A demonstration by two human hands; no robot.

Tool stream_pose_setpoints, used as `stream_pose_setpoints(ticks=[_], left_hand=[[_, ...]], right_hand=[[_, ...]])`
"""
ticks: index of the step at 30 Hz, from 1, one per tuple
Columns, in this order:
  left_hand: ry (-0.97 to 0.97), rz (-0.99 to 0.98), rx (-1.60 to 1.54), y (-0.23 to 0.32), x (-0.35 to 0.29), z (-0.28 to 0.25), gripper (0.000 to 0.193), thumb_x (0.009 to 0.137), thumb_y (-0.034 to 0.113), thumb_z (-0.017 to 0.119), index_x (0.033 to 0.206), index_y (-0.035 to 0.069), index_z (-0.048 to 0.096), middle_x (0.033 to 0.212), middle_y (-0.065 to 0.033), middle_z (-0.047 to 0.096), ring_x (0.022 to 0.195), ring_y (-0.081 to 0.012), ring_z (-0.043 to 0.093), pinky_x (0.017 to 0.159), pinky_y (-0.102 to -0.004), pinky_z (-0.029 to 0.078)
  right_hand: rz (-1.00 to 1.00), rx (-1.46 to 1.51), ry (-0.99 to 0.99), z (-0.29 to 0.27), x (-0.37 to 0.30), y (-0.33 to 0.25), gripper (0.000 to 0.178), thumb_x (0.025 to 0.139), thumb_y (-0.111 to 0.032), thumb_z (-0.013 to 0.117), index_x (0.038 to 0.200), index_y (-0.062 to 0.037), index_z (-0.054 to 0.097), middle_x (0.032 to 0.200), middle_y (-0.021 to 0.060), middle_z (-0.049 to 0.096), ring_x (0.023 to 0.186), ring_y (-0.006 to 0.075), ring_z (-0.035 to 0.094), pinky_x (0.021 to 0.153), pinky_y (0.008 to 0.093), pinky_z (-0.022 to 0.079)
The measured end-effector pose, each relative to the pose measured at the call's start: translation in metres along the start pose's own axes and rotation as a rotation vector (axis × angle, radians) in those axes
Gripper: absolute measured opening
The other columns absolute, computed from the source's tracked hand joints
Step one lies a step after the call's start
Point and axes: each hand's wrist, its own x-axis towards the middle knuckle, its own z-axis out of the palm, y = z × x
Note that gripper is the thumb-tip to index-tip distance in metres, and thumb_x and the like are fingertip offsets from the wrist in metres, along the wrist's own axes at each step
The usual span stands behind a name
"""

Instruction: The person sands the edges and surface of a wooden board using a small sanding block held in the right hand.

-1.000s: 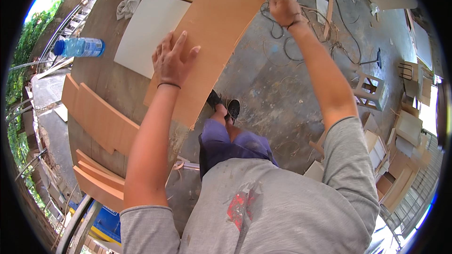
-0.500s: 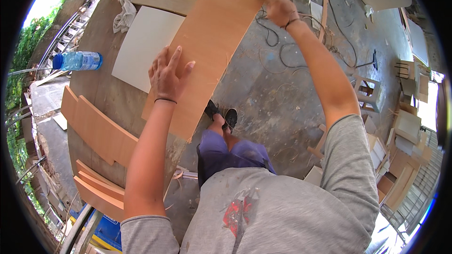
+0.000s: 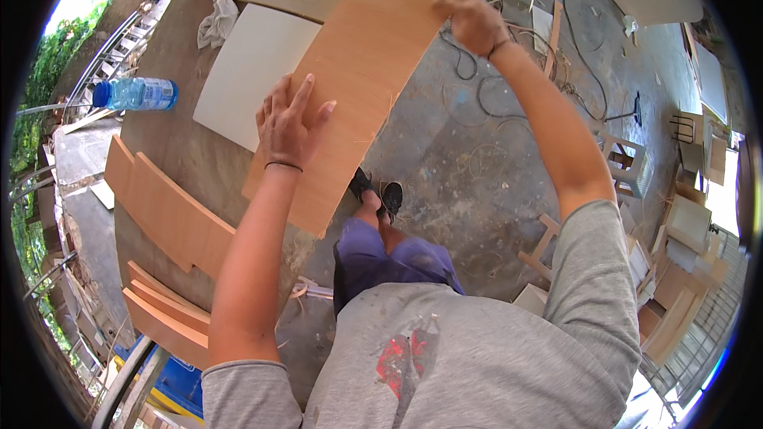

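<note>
- Steady the brown board (image 3: 373, 63) just right of the white panel (image 3: 246, 71) with the spread left hand (image 3: 286, 125).
- Guide the right hand (image 3: 477, 25) lightly along the side farther from the panel; cannot tell whether clamped.

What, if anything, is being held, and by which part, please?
The left hand rests spread on the brown board; whether the right hand grips its far right corner cannot be told.
</note>
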Motion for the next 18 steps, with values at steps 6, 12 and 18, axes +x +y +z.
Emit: stream_pose_setpoints(ticks=[6,12,18], left_hand=[[0.019,-0.003,0.01,-0.006,-0.004,0.001,0.054,0.084,0.05,0.067,0.131,0.024,0.061,0.139,-0.0116,0.051,0.127,-0.0303,0.048,0.104,-0.0446,0.035],[0.016,0.005,-0.015,-0.002,0.0,0.005,0.054,0.083,0.052,0.066,0.13,0.025,0.062,0.138,-0.0118,0.05,0.127,-0.0298,0.047,0.104,-0.0444,0.035],[0.021,-0.01,-0.018,-0.003,-0.003,0.004,0.054,0.083,0.051,0.067,0.131,0.025,0.061,0.139,-0.0113,0.051,0.127,-0.0301,0.047,0.104,-0.0454,0.035]], right_hand=[[0.067,0.618,-0.221,-0.063,-0.013,-0.12,0.038,0.077,0.002,0.052,0.106,-0.0167,0.068,0.096,0.0094,0.063,0.095,0.0337,0.062,0.08,0.04,0.053],[0.265,0.26,-0.056,-0.016,0.0,-0.028,0.036,0.077,-0.006,0.053,0.11,-0.0182,0.063,0.1,0.0054,0.063,0.091,0.0275,0.064,0.073,0.0365,0.056],[-0.118,0.622,-0.181,-0.073,-0.055,-0.227,0.038,0.073,-0.01,0.058,0.11,-0.0142,0.064,0.103,0.0101,0.061,0.095,0.0283,0.063,0.07,0.0364,0.057]])
